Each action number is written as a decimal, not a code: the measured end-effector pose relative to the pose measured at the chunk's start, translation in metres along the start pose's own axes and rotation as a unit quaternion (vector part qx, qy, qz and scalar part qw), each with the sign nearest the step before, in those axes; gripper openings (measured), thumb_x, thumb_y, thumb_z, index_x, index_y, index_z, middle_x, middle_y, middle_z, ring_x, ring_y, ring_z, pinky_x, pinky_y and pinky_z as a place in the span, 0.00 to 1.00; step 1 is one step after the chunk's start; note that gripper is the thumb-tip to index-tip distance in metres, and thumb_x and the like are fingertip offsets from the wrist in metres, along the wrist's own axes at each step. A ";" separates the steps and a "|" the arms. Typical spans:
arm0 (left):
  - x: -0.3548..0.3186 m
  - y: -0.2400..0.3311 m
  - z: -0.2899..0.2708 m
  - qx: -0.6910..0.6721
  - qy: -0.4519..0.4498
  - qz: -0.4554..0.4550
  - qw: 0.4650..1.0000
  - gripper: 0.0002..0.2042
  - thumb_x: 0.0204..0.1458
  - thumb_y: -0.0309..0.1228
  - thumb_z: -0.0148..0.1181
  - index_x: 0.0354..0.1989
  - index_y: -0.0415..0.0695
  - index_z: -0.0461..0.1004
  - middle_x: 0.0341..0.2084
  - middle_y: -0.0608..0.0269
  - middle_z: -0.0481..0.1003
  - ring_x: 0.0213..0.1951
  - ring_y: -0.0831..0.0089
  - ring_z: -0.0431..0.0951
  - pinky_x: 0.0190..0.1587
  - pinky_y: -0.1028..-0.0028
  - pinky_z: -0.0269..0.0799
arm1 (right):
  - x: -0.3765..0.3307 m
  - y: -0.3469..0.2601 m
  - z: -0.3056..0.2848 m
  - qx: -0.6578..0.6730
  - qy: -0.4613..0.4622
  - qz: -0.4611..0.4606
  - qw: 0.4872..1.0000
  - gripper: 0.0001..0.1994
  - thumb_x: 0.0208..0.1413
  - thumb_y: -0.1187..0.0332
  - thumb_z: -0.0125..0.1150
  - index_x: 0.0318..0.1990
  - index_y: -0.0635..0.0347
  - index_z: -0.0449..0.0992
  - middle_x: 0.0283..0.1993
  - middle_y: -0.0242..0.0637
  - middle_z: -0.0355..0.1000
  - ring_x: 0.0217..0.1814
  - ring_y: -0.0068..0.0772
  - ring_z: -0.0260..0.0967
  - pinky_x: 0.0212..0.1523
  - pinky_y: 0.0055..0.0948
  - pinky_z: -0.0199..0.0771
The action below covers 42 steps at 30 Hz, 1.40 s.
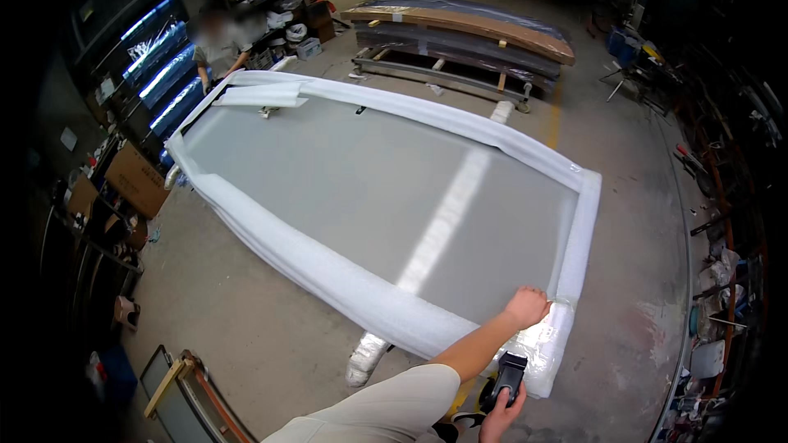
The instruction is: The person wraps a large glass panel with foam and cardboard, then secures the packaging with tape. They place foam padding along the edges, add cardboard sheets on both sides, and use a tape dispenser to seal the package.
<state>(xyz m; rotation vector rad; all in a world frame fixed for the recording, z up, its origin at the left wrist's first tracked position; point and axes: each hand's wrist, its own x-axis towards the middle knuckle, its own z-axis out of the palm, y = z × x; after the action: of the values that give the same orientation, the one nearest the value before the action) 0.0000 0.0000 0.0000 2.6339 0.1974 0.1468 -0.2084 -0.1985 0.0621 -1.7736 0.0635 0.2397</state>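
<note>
Item 1: left hand [528, 308]. We find it over the near right corner of a large framed panel [345, 189], with the forearm stretched up and rightward from a light sleeve [394, 404]. The back of the hand faces up and the fingers curl in to a nearly closed fist, the knuckles toward the panel's right edge. We cannot tell whether anything is pinched in it.

Item 2: right hand [502, 417]. We see it lower, just outside the same corner, reaching up from below, fingers and thumb wrapped round the lower end of a black handheld tool [510, 373]. The grip is closed; the tool stands slightly tilted beside the panel's near right corner.

Item 3: the panel, lying flat, pale grey, white foam [300, 267] along its edges. We count 1 patch of clear shiny film [543, 343] over the foam at the near right corner, below the left fist.

Item 4: loose foam strip [256, 97], 1, at the panel's far left corner.

Item 5: wrapped support bar [367, 358], 1, jutting from beneath the near edge.

Item 6: co-worker [222, 47], 1, standing at the panel's far left corner, arms lowered toward it.

Item 7: stack of wrapped panels [460, 33], 1, on the floor side beyond the far edge.
</note>
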 end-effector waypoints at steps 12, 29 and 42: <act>0.010 -0.006 0.005 -0.053 0.058 0.008 0.997 0.18 0.68 0.41 0.50 0.36 0.38 0.79 0.35 0.47 0.81 0.43 0.49 0.81 0.55 0.54 0.73 | 0.011 0.008 -0.001 0.025 -0.057 0.058 0.996 0.31 0.74 0.58 0.58 0.75 0.69 0.62 0.56 0.45 0.75 0.50 0.36 0.74 0.52 0.35 0.77; 0.004 0.000 0.002 -0.001 0.040 0.000 0.999 0.17 0.68 0.41 0.51 0.40 0.39 0.80 0.38 0.49 0.81 0.45 0.50 0.81 0.54 0.53 0.73 | 0.010 0.034 -0.004 -0.026 -0.023 -0.080 0.996 0.30 0.73 0.62 0.59 0.75 0.69 0.62 0.56 0.43 0.75 0.44 0.33 0.72 0.46 0.34 0.76; -0.023 0.016 -0.037 0.050 -0.053 0.012 0.997 0.34 0.70 0.50 0.48 0.79 0.43 0.55 0.68 0.46 0.67 0.72 0.49 0.64 0.73 0.43 0.56 | 0.015 0.033 -0.001 0.030 -0.021 -0.093 0.995 0.25 0.73 0.63 0.59 0.71 0.69 0.67 0.53 0.47 0.78 0.39 0.35 0.76 0.40 0.34 0.79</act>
<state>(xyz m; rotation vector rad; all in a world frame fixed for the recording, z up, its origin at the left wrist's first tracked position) -0.0263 -0.0001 0.0383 2.7351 0.1392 0.0051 -0.1991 -0.2054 0.0274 -1.7014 -0.1222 0.1382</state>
